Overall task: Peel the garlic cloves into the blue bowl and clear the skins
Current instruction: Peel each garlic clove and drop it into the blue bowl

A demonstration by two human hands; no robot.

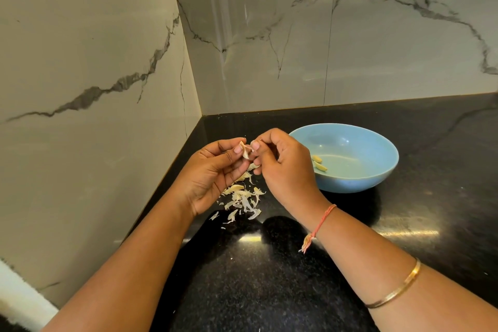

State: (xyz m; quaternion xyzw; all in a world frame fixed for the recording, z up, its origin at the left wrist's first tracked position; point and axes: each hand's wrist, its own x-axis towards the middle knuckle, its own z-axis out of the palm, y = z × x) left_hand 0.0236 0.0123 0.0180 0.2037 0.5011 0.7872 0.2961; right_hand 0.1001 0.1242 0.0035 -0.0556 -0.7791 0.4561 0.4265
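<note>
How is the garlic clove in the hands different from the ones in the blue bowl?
The held clove is pale with papery skin on; the bowl cloves look bare and yellowish. The held clove is pinched by the left hand and right hand; the bowl cloves lie in the blue bowl. Both are garlic.

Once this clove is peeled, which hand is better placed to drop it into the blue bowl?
The right hand: it pinches the clove with the left hand and sits beside the blue bowl; the left is farther off.
</note>
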